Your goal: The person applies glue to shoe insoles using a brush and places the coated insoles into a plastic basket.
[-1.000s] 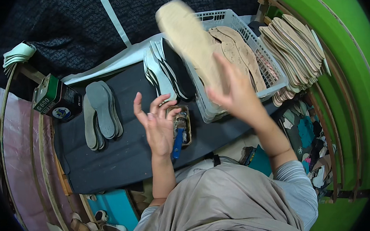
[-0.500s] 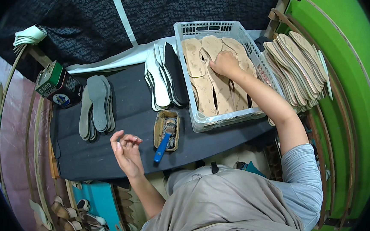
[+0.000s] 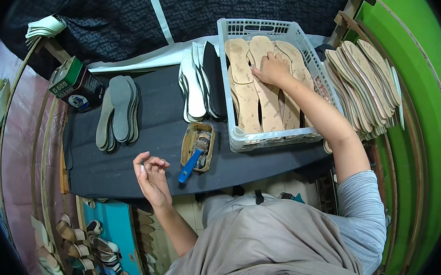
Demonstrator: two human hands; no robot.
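Inside a white plastic crate [image 3: 277,139], my right hand [image 3: 274,69] lies over a tan insole [image 3: 261,44] in the middle row. Its fingers are bent round the insole's narrow part, with the thumb on the left; the fingertips are partly hidden. Further tan insoles fill the crate around it. My left hand [image 3: 153,179] hovers over the front edge of the dark table, palm turned inward, fingers loosely bent and apart, holding nothing. To its right is a glue-stained tray [image 3: 208,161] with a blue-handled brush [image 3: 189,167] leaning in it.
Grey insoles [image 3: 123,111] lie at the table's left beside a green and black can [image 3: 78,86]. White insoles [image 3: 192,86] and black ones [image 3: 211,82] stand left of the crate. A tan insole stack [image 3: 362,86] sits right of it. Shoe racks [image 3: 105,247] are below left.
The whole view has shifted slightly, so the table's things sit a little higher and further right. My right hand stays on the insole in the crate; my left hand keeps its loose pose.
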